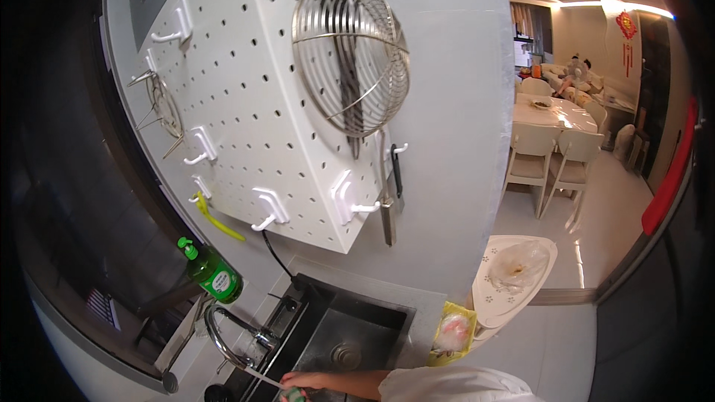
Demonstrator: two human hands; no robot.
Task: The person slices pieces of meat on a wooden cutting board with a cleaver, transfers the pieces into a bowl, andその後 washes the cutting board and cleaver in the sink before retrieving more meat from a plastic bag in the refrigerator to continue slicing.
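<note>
My right hand (301, 381) is at the bottom edge, over the black sink (366, 318), with its fingers around a small green object (295, 395) that is partly cut off by the frame. A stream of water runs from the chrome faucet (220, 340) onto the fingers and this object. The forearm comes in from the right, out of a white sleeve (458, 385). My left hand is not clearly in view; whose fingertips show at the very bottom edge cannot be told. A round metal drain (346, 356) lies in the sink's floor.
A green pump bottle (215, 276) stands behind the faucet. Above hangs a white pegboard (234, 95) with hooks and a wire strainer (352, 61). Right of the sink lie a yellow packet (453, 329) and a white tray (491, 312) bearing a plastic bag. Farther off is a dining table (553, 114).
</note>
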